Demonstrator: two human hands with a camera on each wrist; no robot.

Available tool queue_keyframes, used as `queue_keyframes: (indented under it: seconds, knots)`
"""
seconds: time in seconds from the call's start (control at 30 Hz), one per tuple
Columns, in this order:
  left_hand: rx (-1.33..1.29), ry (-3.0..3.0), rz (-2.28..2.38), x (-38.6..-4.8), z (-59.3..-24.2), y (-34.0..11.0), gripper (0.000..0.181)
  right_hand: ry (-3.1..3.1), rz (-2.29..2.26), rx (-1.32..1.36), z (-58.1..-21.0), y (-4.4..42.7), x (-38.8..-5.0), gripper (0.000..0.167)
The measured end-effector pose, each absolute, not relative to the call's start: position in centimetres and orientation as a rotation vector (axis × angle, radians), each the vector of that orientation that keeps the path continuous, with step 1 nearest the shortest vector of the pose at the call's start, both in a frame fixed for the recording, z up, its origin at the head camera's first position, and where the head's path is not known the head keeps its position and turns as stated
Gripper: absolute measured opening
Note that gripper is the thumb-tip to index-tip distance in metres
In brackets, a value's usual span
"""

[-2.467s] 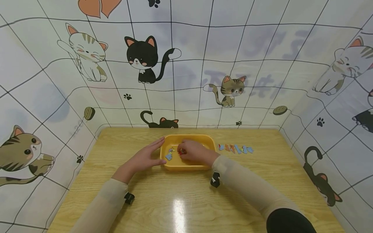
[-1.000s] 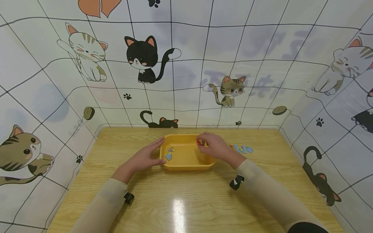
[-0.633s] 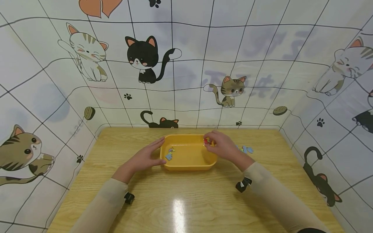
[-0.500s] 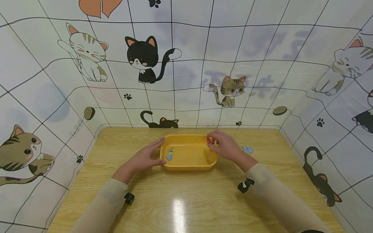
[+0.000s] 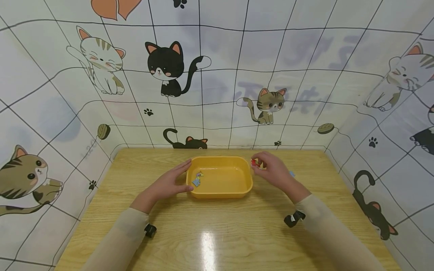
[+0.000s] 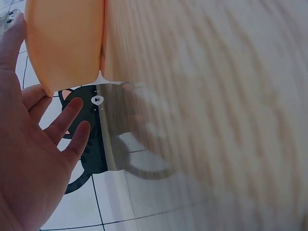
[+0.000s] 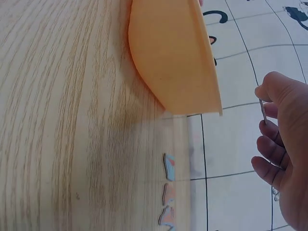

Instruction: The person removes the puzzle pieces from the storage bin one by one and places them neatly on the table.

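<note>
A yellow plastic tray (image 5: 222,195) stands on the wooden table, with my left hand (image 5: 168,183) spread against its left end. That hand's fingertips and thumb touch the rim. In the head view a few blue and yellow puzzle pieces (image 5: 196,181) lie inside the tray at the left. Just off the tray's right end, my right hand (image 5: 274,172) pinches a small, mostly red puzzle piece (image 5: 254,162) between thumb and fingers. Edge-on, that thin piece (image 7: 263,112) shows in the right wrist view, raised above the table.
To the tray's right lies a row of puzzle pieces (image 7: 169,167), mostly hidden behind my right hand in the head view; one blue piece (image 5: 292,173) shows there. A wall cover (image 5: 220,86) with printed cats encloses the table (image 5: 176,226) at back and sides.
My right hand has picked the red puzzle piece up from inside the tray and carried it right, past the right rim. My left hand has stayed at the tray's left end.
</note>
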State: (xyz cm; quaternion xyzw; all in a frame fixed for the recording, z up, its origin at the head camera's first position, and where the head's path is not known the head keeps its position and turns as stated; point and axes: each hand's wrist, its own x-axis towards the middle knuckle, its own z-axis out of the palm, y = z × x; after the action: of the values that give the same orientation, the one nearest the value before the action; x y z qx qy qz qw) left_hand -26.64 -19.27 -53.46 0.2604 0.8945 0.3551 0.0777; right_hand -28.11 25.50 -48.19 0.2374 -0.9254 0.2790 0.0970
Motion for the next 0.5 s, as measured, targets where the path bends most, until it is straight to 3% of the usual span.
queue_keyframes:
  seconds: [0.5]
  knots:
    - [0.779, 2.678, 1.071, -26.6, -53.5, -19.3, 0.105, -2.712, 0.817, 0.588, -49.4, 29.3, -27.9, 0.028]
